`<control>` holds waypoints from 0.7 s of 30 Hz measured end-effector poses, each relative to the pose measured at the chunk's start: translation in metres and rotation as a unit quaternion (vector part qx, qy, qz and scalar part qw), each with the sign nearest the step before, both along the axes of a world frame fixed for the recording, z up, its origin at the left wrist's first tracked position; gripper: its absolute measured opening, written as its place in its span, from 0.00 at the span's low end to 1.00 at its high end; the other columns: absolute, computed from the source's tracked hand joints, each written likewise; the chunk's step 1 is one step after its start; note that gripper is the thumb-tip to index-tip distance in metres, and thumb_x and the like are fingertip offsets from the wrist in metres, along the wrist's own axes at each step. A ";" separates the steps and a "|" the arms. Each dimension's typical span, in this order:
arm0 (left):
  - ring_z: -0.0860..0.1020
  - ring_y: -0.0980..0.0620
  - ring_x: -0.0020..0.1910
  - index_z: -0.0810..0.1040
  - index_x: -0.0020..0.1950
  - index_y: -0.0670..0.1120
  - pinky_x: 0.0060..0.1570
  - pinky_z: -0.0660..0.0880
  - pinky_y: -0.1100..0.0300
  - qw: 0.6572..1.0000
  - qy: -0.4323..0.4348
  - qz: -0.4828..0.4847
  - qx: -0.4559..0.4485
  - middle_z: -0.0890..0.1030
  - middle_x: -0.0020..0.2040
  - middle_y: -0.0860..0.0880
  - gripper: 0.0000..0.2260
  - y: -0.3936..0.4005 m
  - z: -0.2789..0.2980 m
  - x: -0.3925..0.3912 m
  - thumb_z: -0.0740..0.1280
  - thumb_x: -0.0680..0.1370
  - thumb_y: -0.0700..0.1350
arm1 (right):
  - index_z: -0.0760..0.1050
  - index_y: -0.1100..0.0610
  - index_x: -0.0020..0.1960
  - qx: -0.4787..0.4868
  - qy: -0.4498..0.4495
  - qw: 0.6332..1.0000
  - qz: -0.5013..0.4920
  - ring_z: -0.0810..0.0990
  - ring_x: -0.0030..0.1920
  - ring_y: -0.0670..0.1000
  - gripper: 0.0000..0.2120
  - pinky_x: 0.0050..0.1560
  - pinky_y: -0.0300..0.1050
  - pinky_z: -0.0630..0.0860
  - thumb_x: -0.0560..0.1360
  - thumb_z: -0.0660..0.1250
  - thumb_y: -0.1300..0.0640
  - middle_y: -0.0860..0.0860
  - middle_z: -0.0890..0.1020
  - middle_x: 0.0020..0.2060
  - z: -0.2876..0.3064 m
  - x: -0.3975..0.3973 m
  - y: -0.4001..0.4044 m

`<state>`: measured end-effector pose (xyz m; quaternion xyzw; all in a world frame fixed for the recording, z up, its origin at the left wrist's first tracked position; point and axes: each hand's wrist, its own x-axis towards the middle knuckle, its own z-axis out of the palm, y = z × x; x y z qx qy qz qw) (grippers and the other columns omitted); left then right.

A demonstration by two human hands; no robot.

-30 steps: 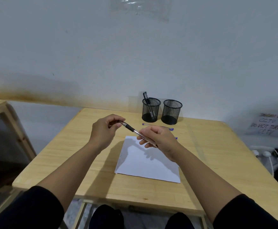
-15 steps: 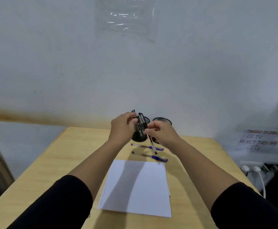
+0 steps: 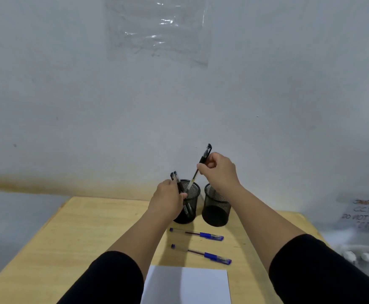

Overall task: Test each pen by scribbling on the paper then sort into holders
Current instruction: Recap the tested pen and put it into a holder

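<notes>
Two black mesh holders stand at the table's far edge. My right hand [image 3: 219, 170] pinches a black pen [image 3: 201, 166], cap up, its lower end dipping into the left holder [image 3: 193, 195]. My left hand [image 3: 168, 199] rests against that holder's left side, fingers around the black pens [image 3: 175, 179] standing in it. The right holder [image 3: 216, 208] looks empty. Two blue pens, one [image 3: 197, 234] farther and one [image 3: 202, 253] nearer, lie on the wood in front of the holders. White paper [image 3: 186, 286] lies at the near edge.
The wooden table [image 3: 87, 233] stands against a pale wall. Right of the table sit a handwritten CCTV notice [image 3: 365, 212] and white plugs with cables [image 3: 358, 257]. A clear plastic sheet [image 3: 159, 29] is stuck high on the wall.
The capped black pen went from both hands to my right hand alone, which lowered it into the left holder. My left hand dropped to the holder. The camera tilted up and closer.
</notes>
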<state>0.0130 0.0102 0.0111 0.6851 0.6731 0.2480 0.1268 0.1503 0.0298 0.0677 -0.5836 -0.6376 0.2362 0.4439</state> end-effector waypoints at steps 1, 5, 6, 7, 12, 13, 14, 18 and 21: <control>0.72 0.44 0.59 0.71 0.59 0.40 0.56 0.70 0.53 1.000 0.003 -0.002 -0.003 0.74 0.58 0.42 0.16 0.002 -0.003 -0.001 0.63 0.77 0.49 | 0.74 0.56 0.41 -0.002 -0.020 1.000 0.002 0.76 0.36 0.48 0.04 0.37 0.35 0.71 0.71 0.69 0.57 0.48 0.79 0.32 -0.005 -0.001 0.004; 0.72 0.44 0.59 0.71 0.60 0.39 0.56 0.70 0.54 1.000 0.018 -0.008 0.013 0.74 0.58 0.41 0.17 0.005 -0.014 -0.002 0.62 0.77 0.50 | 0.73 0.54 0.41 -0.028 -0.080 0.996 0.011 0.72 0.34 0.44 0.04 0.32 0.29 0.64 0.72 0.68 0.57 0.46 0.76 0.31 -0.028 -0.006 0.015; 0.72 0.44 0.60 0.70 0.61 0.38 0.57 0.70 0.54 1.000 0.020 -0.009 0.021 0.74 0.59 0.41 0.18 0.005 -0.016 -0.002 0.62 0.77 0.50 | 0.73 0.54 0.41 -0.034 -0.091 0.995 0.013 0.73 0.35 0.45 0.04 0.32 0.30 0.64 0.72 0.68 0.57 0.48 0.77 0.32 -0.033 -0.008 0.017; 0.71 0.44 0.61 0.70 0.63 0.38 0.58 0.69 0.54 0.999 0.021 -0.010 0.027 0.74 0.60 0.41 0.19 0.005 -0.017 -0.003 0.62 0.78 0.50 | 0.74 0.54 0.41 -0.040 -0.100 0.994 0.014 0.74 0.37 0.47 0.03 0.32 0.33 0.65 0.72 0.68 0.57 0.49 0.78 0.34 -0.036 -0.009 0.019; 0.71 0.44 0.62 0.69 0.63 0.38 0.58 0.70 0.54 0.998 0.047 -0.013 0.028 0.73 0.61 0.42 0.20 0.004 -0.016 -0.004 0.61 0.78 0.51 | 0.79 0.59 0.52 -0.066 -0.127 0.990 0.015 0.78 0.46 0.51 0.09 0.47 0.37 0.69 0.74 0.66 0.57 0.55 0.83 0.44 -0.046 -0.011 0.020; 0.71 0.44 0.61 0.70 0.61 0.38 0.58 0.70 0.53 0.998 0.055 -0.014 0.025 0.73 0.60 0.41 0.19 0.003 -0.015 -0.003 0.61 0.78 0.51 | 0.78 0.59 0.56 -0.067 -0.138 0.988 0.019 0.79 0.50 0.52 0.12 0.51 0.38 0.70 0.75 0.65 0.57 0.55 0.83 0.49 -0.045 -0.011 0.019; 0.71 0.43 0.61 0.70 0.60 0.38 0.57 0.70 0.52 0.997 0.066 -0.018 0.023 0.73 0.60 0.41 0.18 0.002 -0.014 -0.003 0.61 0.78 0.51 | 0.77 0.59 0.60 -0.065 -0.155 0.985 0.026 0.79 0.55 0.53 0.15 0.55 0.40 0.71 0.75 0.64 0.57 0.56 0.82 0.54 -0.044 -0.010 0.016; 0.71 0.43 0.61 0.70 0.59 0.37 0.57 0.72 0.51 0.995 0.098 -0.025 0.012 0.72 0.60 0.41 0.17 -0.008 -0.010 -0.001 0.60 0.78 0.49 | 0.69 0.59 0.69 -0.047 -0.255 0.964 0.053 0.70 0.68 0.55 0.20 0.67 0.48 0.67 0.78 0.60 0.56 0.56 0.73 0.68 -0.042 -0.005 -0.001; 0.70 0.44 0.61 0.69 0.61 0.38 0.57 0.71 0.53 0.991 0.130 -0.028 0.013 0.72 0.61 0.41 0.17 -0.021 -0.009 0.001 0.60 0.78 0.48 | 0.68 0.59 0.69 -0.021 -0.311 0.948 0.060 0.69 0.68 0.56 0.20 0.66 0.50 0.68 0.78 0.58 0.56 0.56 0.72 0.68 -0.048 0.003 -0.021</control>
